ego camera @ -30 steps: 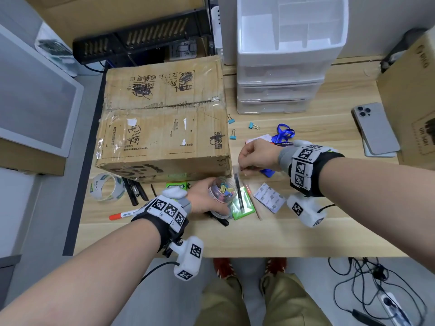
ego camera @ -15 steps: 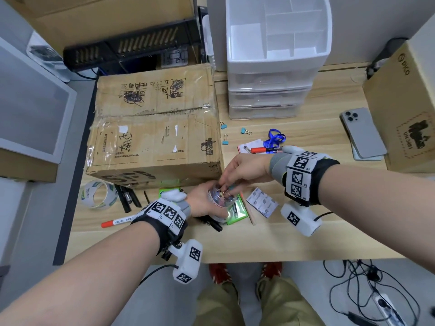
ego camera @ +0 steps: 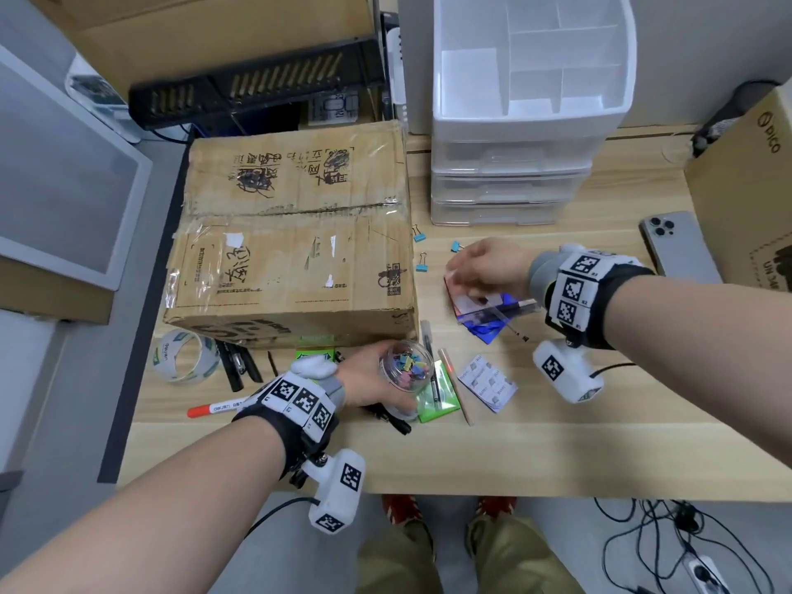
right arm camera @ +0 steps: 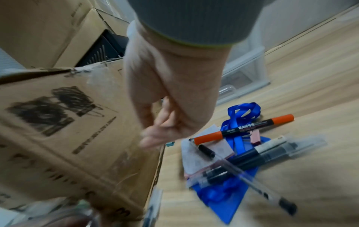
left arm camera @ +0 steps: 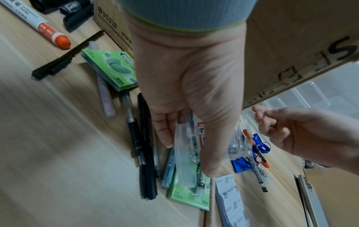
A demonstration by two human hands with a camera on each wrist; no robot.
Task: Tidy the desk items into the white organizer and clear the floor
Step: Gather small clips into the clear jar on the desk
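At the near edge of the tabletop, head view: the left hand wraps its grip around a small clear jar of coloured binder clips, held just in front of the cardboard box. The right hand hangs above the pile of pens and blue lanyard, right of the box. Three loose blue clips lie on the tabletop between the box and the hand. The white organizer stands at the far side, top compartments open, drawers closed.

Left wrist view: thumb and fingers curl round the jar, its wall seen only as a clear blur. Black pens, a green pack and a notes pad lie beneath and around it.

Right wrist view: the fingertips are drawn together; the picture is blurred, so whether the grip pinches a clip or is empty cannot be told. An orange-capped marker lies across the lanyard.

Procedure, as judged:
1. Keep the jar upright and steady; tilting risks spilling clips.
2. Take each loose clip by its wire handles, one at a time.
3. Release only once the fingertips are over the jar mouth.
4. Collect all three clips before carrying the jar to the organizer.
5. Avoid snagging the lanyard when reaching across the pile.
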